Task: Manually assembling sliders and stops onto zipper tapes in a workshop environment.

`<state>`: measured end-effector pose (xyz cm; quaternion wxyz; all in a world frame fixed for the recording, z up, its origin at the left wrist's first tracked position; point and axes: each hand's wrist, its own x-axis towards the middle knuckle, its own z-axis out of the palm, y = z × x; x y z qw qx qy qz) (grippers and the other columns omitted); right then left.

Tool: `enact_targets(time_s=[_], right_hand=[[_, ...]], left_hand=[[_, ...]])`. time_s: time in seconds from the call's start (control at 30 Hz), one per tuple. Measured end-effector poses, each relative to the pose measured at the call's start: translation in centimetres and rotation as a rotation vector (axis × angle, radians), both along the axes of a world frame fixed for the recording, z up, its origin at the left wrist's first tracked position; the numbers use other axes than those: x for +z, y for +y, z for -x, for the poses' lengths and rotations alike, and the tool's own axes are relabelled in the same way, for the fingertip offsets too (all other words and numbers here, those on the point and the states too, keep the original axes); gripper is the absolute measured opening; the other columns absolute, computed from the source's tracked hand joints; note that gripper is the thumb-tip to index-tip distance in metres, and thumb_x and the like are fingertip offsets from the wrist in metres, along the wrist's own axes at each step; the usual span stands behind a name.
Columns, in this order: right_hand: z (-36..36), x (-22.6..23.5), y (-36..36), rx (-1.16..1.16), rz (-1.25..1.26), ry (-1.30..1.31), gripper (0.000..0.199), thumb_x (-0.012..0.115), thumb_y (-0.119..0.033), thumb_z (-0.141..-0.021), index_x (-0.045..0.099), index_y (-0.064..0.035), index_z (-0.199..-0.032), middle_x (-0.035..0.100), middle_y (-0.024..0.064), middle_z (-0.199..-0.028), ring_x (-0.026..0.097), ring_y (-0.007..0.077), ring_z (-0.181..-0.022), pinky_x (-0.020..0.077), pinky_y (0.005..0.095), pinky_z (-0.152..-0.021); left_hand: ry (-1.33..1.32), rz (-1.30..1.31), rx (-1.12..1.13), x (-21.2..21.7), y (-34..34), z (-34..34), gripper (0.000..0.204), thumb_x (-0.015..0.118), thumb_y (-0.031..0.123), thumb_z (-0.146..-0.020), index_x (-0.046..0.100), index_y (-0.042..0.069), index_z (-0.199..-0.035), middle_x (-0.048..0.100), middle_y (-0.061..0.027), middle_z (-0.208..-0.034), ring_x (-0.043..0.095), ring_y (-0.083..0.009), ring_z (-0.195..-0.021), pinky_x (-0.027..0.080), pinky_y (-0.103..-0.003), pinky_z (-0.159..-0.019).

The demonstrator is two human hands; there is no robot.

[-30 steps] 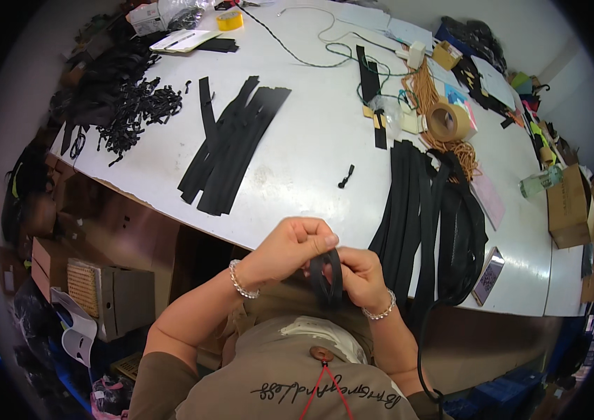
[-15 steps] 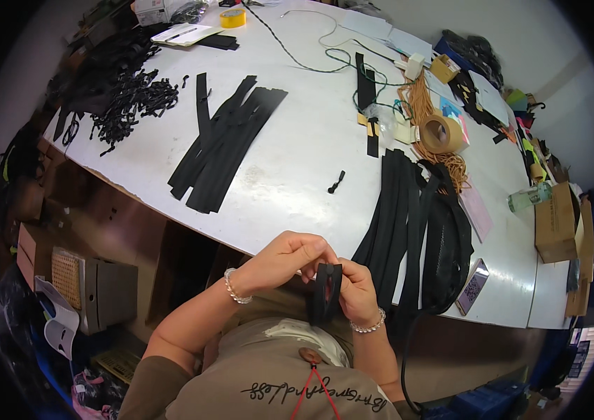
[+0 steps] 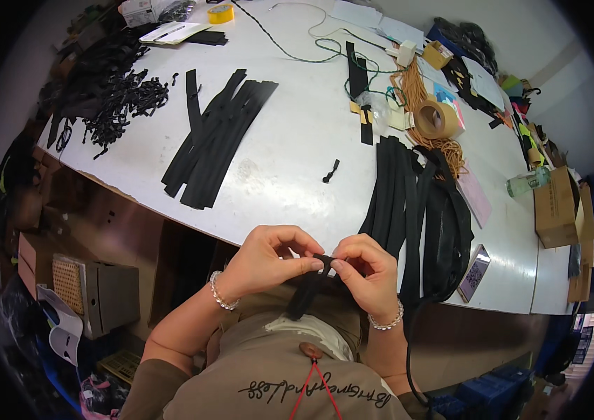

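Observation:
Between my two hands, just in front of my body at the table's near edge, is a black zipper. My left hand pinches one side of its upper end with thumb and fingers. On the other side of that end, my right hand pinches with thumb and forefinger. The rest of the zipper hangs down toward my lap. A single small black zipper pull lies on the white table beyond my hands. Whether a slider sits between my fingertips is hidden.
Black zipper strips lie in a pile left of centre, with a heap of small black pulls further left. More long black strips and a black bag lie at right, near a tape roll and a phone.
My hands have turned inward, fingertips now meeting at the zipper's top end. The zipper's spread-open end is no longer showing, and its tail now slants down to the left.

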<state>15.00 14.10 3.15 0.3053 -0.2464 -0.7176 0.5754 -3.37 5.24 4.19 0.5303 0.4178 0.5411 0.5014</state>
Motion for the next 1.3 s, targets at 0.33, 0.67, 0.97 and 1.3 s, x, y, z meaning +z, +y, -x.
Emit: enact_targets(time_s=[0.33,0.67,0.97,1.3], right_hand=[[0.4,1.0,-1.4,0.094,0.356,0.144,0.016,0.050,0.004,-0.085,0.053,0.0020,-0.100,0.056,0.0100,-0.103,0.057,0.0071,-0.066,0.0464,0.0181,-0.055],[1.0,0.5,-0.1,0.289,0.501,0.132,0.038,0.046,0.005,-0.085,0.039,0.0033,-0.123,0.053,0.0102,-0.105,0.058,0.0093,-0.066,0.0480,0.0204,-0.057],[1.4,-1.8,-0.3,0.353,0.681,0.249,0.029,0.051,0.005,-0.085,0.046,0.0042,-0.114,0.058,0.0091,-0.091,0.060,0.0115,-0.065,0.0491,0.0210,-0.058],[1.0,0.3,-2.0,0.082,0.210,0.243,0.017,0.053,0.010,-0.081,0.058,0.0048,-0.096,0.060,0.0095,-0.087,0.059,0.0113,-0.066,0.0499,0.0209,-0.058]], left_hand=[[-0.373,0.077,0.035,0.8,-0.7,-0.4,0.015,0.058,0.004,-0.086,0.060,-0.002,-0.099,0.062,-0.0062,-0.091,0.059,-0.0082,-0.075,0.053,-0.020,-0.067],[-0.145,-0.124,0.054,1.8,0.0,-0.2,0.020,0.058,0.002,-0.085,0.063,-0.001,-0.104,0.064,-0.0049,-0.089,0.057,-0.0048,-0.073,0.048,-0.018,-0.063],[-0.064,0.045,0.008,2.4,0.1,1.1,0.020,0.063,0.004,-0.081,0.065,0.000,-0.101,0.066,-0.0027,-0.080,0.059,-0.0045,-0.070,0.048,-0.018,-0.064],[-0.076,-0.151,0.008,2.4,-1.4,0.4,0.013,0.062,-0.003,-0.080,0.064,-0.003,-0.093,0.063,-0.0049,-0.087,0.060,-0.0074,-0.078,0.050,-0.020,-0.068]])
